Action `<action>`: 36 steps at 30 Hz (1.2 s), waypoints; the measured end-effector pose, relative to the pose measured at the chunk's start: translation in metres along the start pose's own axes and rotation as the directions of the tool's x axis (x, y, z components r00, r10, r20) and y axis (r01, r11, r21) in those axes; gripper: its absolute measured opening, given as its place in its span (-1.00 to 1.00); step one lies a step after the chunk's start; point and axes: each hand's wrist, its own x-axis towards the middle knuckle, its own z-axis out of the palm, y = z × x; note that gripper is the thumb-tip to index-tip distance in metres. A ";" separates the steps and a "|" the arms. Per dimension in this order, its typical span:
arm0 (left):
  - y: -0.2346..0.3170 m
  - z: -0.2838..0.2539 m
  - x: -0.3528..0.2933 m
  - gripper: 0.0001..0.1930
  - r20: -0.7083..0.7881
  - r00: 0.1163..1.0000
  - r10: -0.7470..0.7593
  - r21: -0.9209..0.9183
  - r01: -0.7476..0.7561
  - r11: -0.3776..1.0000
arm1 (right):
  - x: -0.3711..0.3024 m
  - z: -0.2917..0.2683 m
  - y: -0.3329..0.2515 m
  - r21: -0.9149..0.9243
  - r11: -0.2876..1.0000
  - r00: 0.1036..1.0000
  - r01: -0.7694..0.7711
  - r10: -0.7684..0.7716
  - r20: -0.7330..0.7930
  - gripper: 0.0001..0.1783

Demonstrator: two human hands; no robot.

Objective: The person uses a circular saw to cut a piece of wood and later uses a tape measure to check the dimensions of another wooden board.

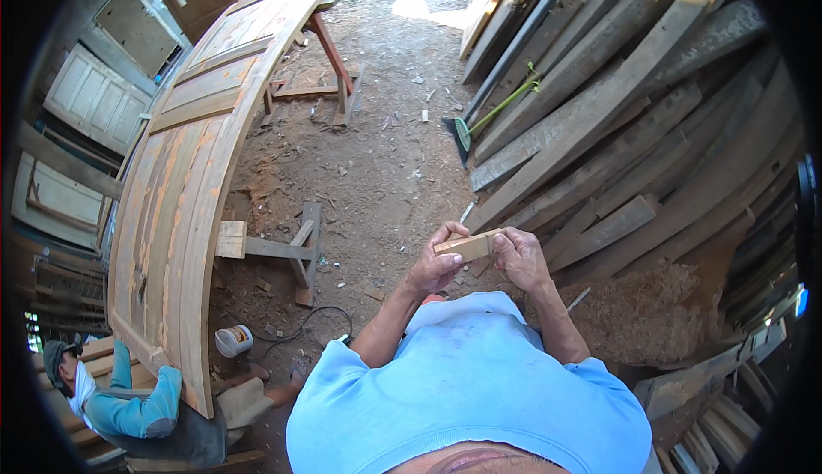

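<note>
In front of my chest I hold a small, light-brown wooden block (464,247) with both hands. My left hand (432,262) grips its left end, thumb along the near side and fingers behind. The block's right end is pinched between the thumb and curled fingers of my right hand (521,260). A darker band crosses the block close to my right fingers; whether it is a separate sheet or part of the wood I cannot make out. The block is held above the dirt floor, clear of other things.
To the left a long panelled wooden door (193,144) lies on trestles (304,251). A co-worker (128,397) leans over its near end, beside a white bucket (233,340) and a dark cable (330,310). Stacked planks (591,140) and a broom (462,134) line the right; sawdust (642,311) is heaped below.
</note>
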 end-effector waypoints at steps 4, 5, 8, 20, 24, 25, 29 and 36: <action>0.000 -0.007 0.005 -0.36 0.003 0.999 -0.050 0.396 0.045 0.917 | -0.003 0.003 0.028 0.219 0.974 0.999 -0.048 0.050 -0.001 -0.49; 0.001 -0.008 0.006 -0.35 -0.001 0.998 -0.070 0.532 0.060 0.845 | -0.004 0.005 0.034 0.293 0.954 0.998 -0.064 0.065 0.006 -0.50; -0.002 -0.017 0.009 -0.16 -0.024 0.994 0.105 0.965 -0.004 0.261 | -0.002 0.001 0.056 0.346 0.908 0.970 -0.235 0.239 0.033 -0.56; 0.037 -0.039 -0.010 -0.38 -0.427 0.896 0.125 0.886 0.387 0.256 | -0.118 -0.023 0.281 -0.441 0.278 0.448 -0.854 0.824 -0.347 -0.25; 0.023 -0.050 -0.014 -0.40 -0.390 0.914 0.111 0.893 0.346 0.289 | -0.132 -0.034 0.317 -0.487 0.160 0.388 -0.858 0.825 -0.412 -0.37; 0.021 -0.049 -0.010 -0.41 -0.380 0.920 0.093 0.899 0.344 0.271 | -0.106 -0.038 0.313 -0.622 0.185 0.446 -0.760 0.846 -0.293 -0.41; 0.021 -0.031 0.002 -0.40 -0.332 0.943 0.011 0.921 0.321 0.219 | 0.102 -0.043 0.180 -0.524 0.717 0.884 -0.460 0.312 -0.349 -0.42; 0.011 -0.043 0.001 -0.41 -0.224 0.972 0.078 0.972 0.216 0.090 | 0.162 -0.029 -0.133 -0.017 0.788 0.768 0.615 -0.605 -0.210 -0.33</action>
